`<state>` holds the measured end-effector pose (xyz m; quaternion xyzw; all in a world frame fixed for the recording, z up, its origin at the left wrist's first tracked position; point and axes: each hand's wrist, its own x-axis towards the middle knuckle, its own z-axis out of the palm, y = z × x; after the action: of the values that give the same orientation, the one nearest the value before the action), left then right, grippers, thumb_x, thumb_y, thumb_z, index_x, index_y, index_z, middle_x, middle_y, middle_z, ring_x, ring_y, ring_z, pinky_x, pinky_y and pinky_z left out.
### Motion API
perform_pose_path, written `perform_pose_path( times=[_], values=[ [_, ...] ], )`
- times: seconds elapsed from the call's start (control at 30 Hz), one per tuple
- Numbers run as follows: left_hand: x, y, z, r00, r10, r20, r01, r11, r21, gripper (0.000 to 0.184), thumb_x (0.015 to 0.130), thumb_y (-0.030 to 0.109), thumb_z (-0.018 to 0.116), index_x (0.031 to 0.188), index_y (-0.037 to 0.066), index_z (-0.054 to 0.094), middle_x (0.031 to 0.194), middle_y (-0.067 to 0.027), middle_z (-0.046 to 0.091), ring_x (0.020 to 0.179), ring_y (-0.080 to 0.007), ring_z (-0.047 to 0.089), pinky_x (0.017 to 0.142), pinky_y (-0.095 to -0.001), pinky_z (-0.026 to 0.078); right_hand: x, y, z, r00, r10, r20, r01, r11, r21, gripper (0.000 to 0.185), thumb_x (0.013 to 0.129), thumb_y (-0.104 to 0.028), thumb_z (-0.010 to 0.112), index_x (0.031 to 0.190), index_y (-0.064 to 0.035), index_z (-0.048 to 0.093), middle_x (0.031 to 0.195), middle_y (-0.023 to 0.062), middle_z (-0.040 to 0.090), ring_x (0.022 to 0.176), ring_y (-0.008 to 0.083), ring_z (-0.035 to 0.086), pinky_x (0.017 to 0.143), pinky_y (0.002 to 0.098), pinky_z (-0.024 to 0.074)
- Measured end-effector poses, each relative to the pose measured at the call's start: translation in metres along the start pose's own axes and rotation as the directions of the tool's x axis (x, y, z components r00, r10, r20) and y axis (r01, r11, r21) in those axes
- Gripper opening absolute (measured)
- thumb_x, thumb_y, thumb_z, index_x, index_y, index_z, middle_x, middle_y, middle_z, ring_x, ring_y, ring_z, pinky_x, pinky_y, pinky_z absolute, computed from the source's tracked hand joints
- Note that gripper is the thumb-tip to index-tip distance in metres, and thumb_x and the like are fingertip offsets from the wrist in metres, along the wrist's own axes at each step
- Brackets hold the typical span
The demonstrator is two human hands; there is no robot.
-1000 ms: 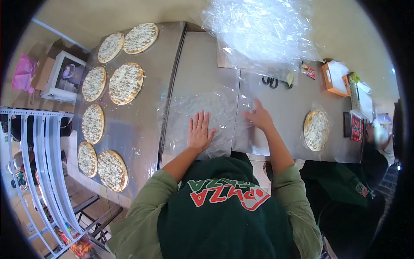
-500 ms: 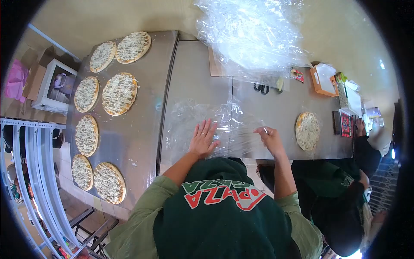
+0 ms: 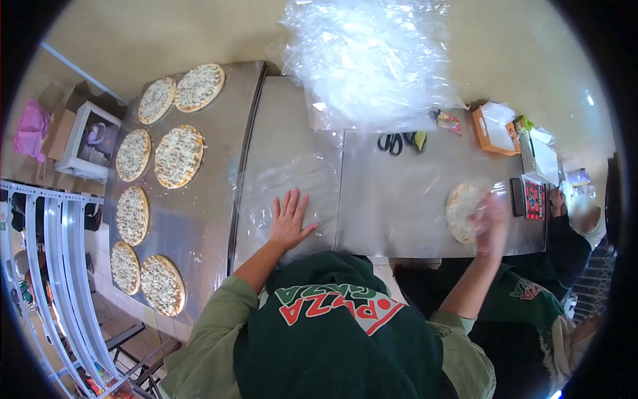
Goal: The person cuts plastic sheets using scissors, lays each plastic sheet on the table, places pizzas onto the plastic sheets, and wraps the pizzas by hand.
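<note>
My left hand [image 3: 289,221] lies flat with its fingers spread on a clear plastic sheet or bag [image 3: 266,189] on the steel table. My right hand [image 3: 492,225] is raised at the right, smeared by motion, and its fingers cannot be made out. It partly covers a round pizza [image 3: 458,211] with a pale topping. Something shiny shows at its fingertips, too blurred to name.
Several topped pizzas [image 3: 179,157] lie on the left steel table [image 3: 212,199]. At the back are a heap of clear plastic [image 3: 372,66], black-handled scissors [image 3: 391,143] and an orange tray [image 3: 488,136]. A co-worker [image 3: 565,233] is at the far right.
My right hand has swung right, from the plastic to over the pizza at the right. My left hand has shifted slightly left and stays flat; the plastic under it lies more spread out to the left.
</note>
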<state>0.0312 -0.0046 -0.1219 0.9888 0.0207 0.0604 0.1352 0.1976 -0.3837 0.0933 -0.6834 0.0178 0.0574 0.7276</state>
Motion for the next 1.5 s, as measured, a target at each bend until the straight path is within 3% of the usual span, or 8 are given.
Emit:
perform_pose_path(
  times=[0.17,0.23,0.43,0.5,0.83,1.13,1.43,1.5],
  values=[
    [-0.006,0.022,-0.01,0.983,0.114,0.145,-0.101,0.991,-0.089,0.08,0.071,0.06,0.056,0.133,0.013,0.035,0.138,-0.0157,0.03,0.129,-0.033,0.026,0.104,-0.0522,0.019,0.029,-0.087,0.059,0.805,-0.56,-0.197,0.584,0.805,0.099,0.038,0.089,-0.026,0.049,0.121,-0.0067,0.049,0.12,0.012,0.05,0.101,0.0248,0.053,0.078,0.0329,0.0466],
    [-0.006,0.031,-0.012,0.985,0.092,0.144,-0.086,0.995,-0.048,0.081,0.07,0.06,0.057,0.133,0.013,0.035,0.137,-0.0158,0.031,0.128,-0.0332,0.027,0.104,-0.0521,0.019,0.057,-0.1,0.096,0.534,-0.844,0.049,0.728,0.43,-0.534,0.032,0.086,-0.022,0.049,0.116,-0.0109,0.054,0.128,0.0135,0.043,0.117,0.0284,0.041,0.095,0.0432,0.0353],
    [-0.004,0.022,0.004,0.995,0.079,0.055,-0.079,0.997,-0.014,0.044,0.081,0.035,0.056,0.117,0.011,0.051,0.128,-0.011,0.043,0.119,-0.0299,0.041,0.098,-0.0489,0.031,0.167,-0.072,0.206,0.466,-0.74,0.486,0.559,-0.18,-0.809,0.034,0.082,-0.037,0.047,0.104,-0.016,0.061,0.129,0.0143,0.043,0.13,0.0291,0.026,0.102,0.0629,0.005],
    [-0.001,0.029,-0.01,0.998,0.065,-0.022,-0.066,0.995,-0.07,0.031,0.083,0.025,0.055,0.109,0.009,0.056,0.118,-0.0101,0.054,0.11,-0.0294,0.05,0.092,-0.0459,0.038,0.176,-0.076,0.232,0.771,-0.303,0.56,0.502,-0.253,-0.827,0.046,0.084,-0.048,0.037,0.114,-0.0179,0.056,0.13,0.0151,0.043,0.13,0.0286,0.026,0.102,0.0631,0.003],
    [0.036,0.061,-0.215,0.954,-0.228,0.193,0.278,0.44,-0.854,0.016,0.09,0.012,0.049,0.092,-0.002,0.056,0.088,-0.0108,0.065,0.08,-0.0154,0.062,0.071,-0.0276,0.05,0.233,-0.047,0.243,0.838,0.077,0.541,0.543,-0.015,-0.839,0.077,0.073,-0.059,0.051,0.136,-0.02,0.033,0.135,0.0149,0.038,0.127,0.0325,0.031,0.102,0.0629,0.0052],
    [0.063,0.061,-0.272,0.955,-0.066,0.288,0.288,0.431,-0.855,0.012,0.089,0.01,0.05,0.092,-0.001,0.054,0.087,-0.0139,0.065,0.072,-0.0182,0.064,0.062,-0.0275,0.051,0.094,-0.114,0.198,0.339,-0.613,0.714,0.941,0.241,-0.239,0.066,0.074,-0.031,0.068,0.131,-0.011,0.041,0.126,0.0157,0.048,0.119,0.0301,0.042,0.101,0.0373,0.031],
    [0.102,0.048,-0.256,0.944,0.115,0.31,0.192,0.572,-0.797,0.017,0.089,0.017,0.054,0.093,0.0,0.054,0.086,-0.0094,0.062,0.077,-0.0159,0.061,0.061,-0.027,0.048,0.033,-0.008,0.167,0.35,0.135,0.927,-0.06,0.991,-0.122,0.027,0.084,-0.014,0.059,0.109,-0.0032,0.056,0.094,0.0098,0.064,0.09,0.0171,0.062,0.078,0.029,0.0489],
    [0.108,0.053,-0.248,0.956,0.158,-0.247,-0.235,0.917,-0.323,0.017,0.085,0.016,0.059,0.093,0.001,0.054,0.084,-0.0098,0.061,0.071,-0.0144,0.058,0.058,-0.0267,0.046,0.016,0.009,0.162,0.54,0.144,0.829,-0.153,0.986,-0.072,0.018,0.085,-0.009,0.057,0.102,-0.0027,0.059,0.086,0.0075,0.065,0.081,0.0143,0.063,0.071,0.027,0.0512]
  ],
)
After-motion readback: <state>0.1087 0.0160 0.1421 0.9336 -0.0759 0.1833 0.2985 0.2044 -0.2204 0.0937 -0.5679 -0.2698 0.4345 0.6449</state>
